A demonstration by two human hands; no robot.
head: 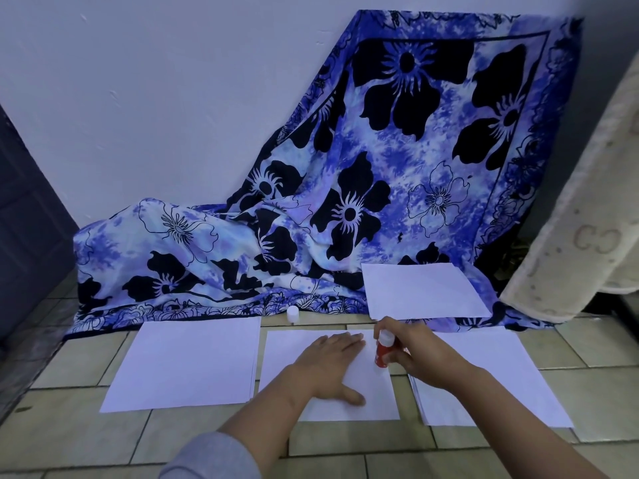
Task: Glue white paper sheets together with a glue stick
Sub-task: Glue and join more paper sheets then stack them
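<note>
Left hand (332, 366) flat on sheet (287, 344), glue stick (382, 352) at right edge

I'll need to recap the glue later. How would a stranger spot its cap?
Start at the blue flowered cloth against the wall. At its bottom hem, on the beige floor tiles, stands a small white plastic cap, beyond the gap between the left white paper stack and the middle sheet. Unlike the flat paper, it is round and upright.
</note>
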